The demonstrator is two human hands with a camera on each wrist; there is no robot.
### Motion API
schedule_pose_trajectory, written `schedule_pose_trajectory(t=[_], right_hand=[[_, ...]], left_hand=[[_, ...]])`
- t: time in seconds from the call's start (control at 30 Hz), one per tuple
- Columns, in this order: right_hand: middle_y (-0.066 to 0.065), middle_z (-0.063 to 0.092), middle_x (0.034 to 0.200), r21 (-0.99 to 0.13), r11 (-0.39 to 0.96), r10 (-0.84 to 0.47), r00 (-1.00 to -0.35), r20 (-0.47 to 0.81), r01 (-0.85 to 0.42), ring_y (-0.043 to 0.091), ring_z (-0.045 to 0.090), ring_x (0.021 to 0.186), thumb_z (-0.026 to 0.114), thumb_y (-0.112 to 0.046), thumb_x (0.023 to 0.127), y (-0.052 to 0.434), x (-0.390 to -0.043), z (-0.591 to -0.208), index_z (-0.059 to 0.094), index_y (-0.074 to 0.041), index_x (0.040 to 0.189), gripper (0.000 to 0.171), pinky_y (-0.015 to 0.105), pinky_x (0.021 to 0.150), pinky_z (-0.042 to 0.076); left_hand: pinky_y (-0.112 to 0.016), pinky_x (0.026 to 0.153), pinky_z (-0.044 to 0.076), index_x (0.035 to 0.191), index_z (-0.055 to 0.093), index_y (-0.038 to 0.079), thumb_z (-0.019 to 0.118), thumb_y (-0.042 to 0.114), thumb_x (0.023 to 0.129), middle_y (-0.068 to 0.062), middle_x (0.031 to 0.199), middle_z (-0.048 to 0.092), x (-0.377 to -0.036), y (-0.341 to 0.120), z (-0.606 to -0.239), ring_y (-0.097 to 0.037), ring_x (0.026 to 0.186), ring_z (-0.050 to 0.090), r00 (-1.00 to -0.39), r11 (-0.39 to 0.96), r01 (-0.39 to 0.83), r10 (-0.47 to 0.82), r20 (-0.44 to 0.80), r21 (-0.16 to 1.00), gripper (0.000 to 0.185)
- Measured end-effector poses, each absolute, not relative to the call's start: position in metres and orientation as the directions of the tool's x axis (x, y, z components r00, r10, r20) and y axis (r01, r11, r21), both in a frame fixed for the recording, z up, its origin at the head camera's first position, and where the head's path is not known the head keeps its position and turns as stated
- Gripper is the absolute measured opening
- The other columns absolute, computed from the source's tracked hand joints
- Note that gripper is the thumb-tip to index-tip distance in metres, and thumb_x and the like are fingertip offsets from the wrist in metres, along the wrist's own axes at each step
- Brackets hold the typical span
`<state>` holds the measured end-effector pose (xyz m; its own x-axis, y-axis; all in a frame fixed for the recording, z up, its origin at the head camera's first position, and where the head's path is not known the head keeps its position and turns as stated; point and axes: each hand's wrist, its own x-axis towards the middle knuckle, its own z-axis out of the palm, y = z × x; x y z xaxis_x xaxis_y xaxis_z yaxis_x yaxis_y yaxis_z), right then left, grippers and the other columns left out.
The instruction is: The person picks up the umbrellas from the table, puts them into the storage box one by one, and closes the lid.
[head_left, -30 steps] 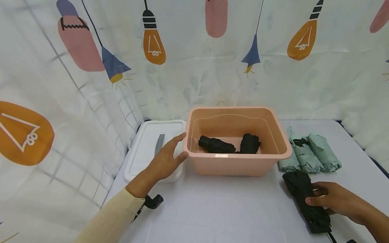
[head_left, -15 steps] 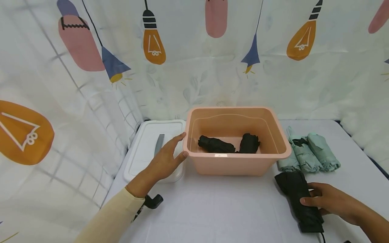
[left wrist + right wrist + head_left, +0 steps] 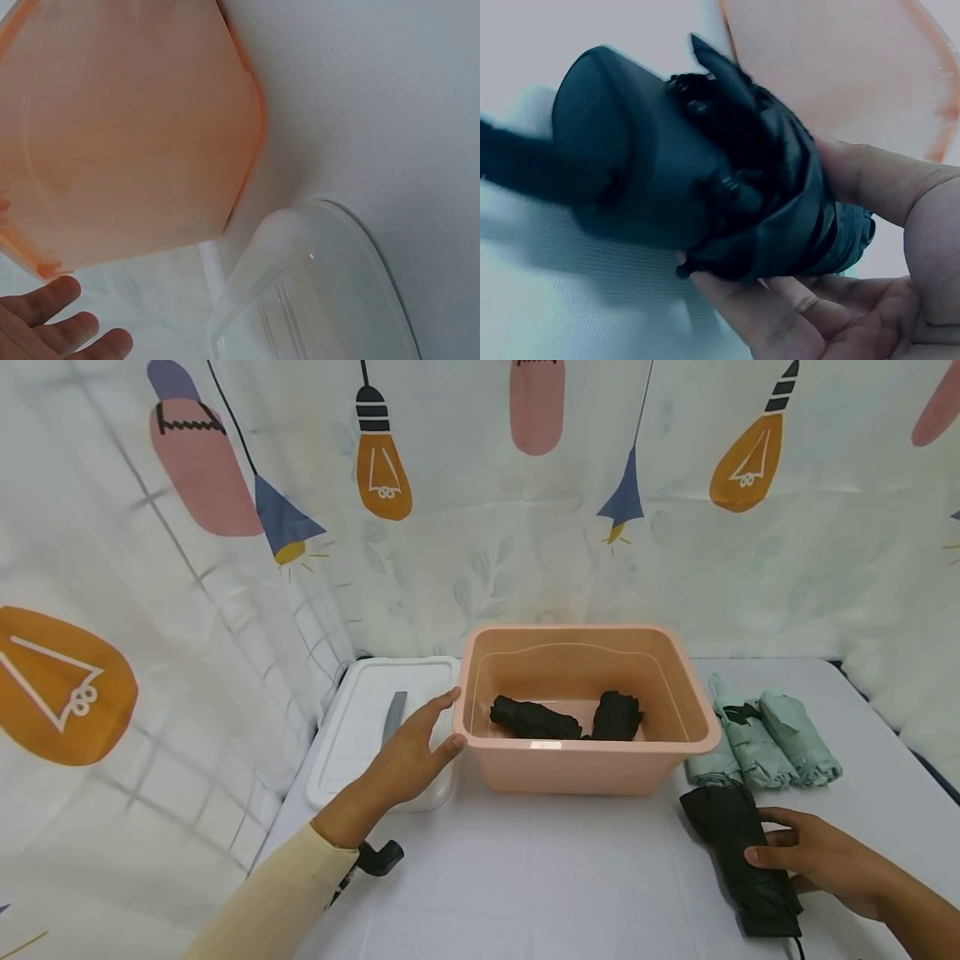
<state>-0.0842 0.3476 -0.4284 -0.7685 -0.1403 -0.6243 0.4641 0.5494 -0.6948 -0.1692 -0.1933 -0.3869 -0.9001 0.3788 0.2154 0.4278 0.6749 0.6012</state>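
Right hand [image 3: 821, 860] wraps a folded black umbrella [image 3: 738, 852] lying right of the pink tub [image 3: 585, 768], likely light and soft-sided, best grasped mid-body; left hand [image 3: 408, 760] rests flat, fingers straight, against the tub.

The head camera looked forward and down over the counter [image 3: 570, 877], taking in the bin [image 3: 592, 768] and both hands. The left wrist camera sat close beside the bin [image 3: 127, 142] and lid [image 3: 322, 300]. The right wrist camera looked close-up at the umbrella [image 3: 727, 180], with the bin [image 3: 840, 75] behind, which all three views shared.
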Motion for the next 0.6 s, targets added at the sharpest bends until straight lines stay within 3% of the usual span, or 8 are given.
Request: schedule_pose_trajectory(t=[0.17,0.4,0.6], right_hand=[[0.052,0.03,0.141,-0.702,0.527,-0.126,-0.774,-0.621,0.478,0.048,0.061,0.114,0.071,-0.033,0.1,0.353,-0.085,-0.427,0.002,0.02,0.151,0.101,0.058,0.085,0.056],[0.053,0.018,0.148,-0.763,0.525,-0.189,-0.823,-0.536,0.377,0.048,0.058,0.121,0.059,-0.03,0.107,0.367,-0.088,-0.404,-0.009,0.021,0.151,0.096,0.058,0.088,0.055],[0.055,0.015,0.146,-0.77,0.563,-0.181,-0.865,-0.469,0.3,0.062,0.043,0.129,0.052,-0.032,0.11,0.377,-0.095,-0.381,-0.017,0.019,0.15,0.094,0.059,0.089,0.054]], left_hand=[[-0.063,0.113,0.032,0.164,0.024,0.031,0.044,0.073,0.098,-0.005,0.163,0.035,-0.169,-0.193,-0.387,-0.033,0.148,0.033,-0.9,0.682,0.427,0.38,0.211,0.594,0.081],[-0.063,0.113,0.033,0.164,0.024,0.032,0.044,0.074,0.097,-0.005,0.162,0.036,-0.17,-0.193,-0.387,-0.033,0.147,0.034,-0.9,0.678,0.428,0.38,0.214,0.597,0.081],[-0.063,0.113,0.033,0.164,0.025,0.032,0.044,0.074,0.097,-0.006,0.162,0.037,-0.17,-0.193,-0.386,-0.033,0.147,0.035,-0.899,0.678,0.429,0.381,0.213,0.597,0.081]])
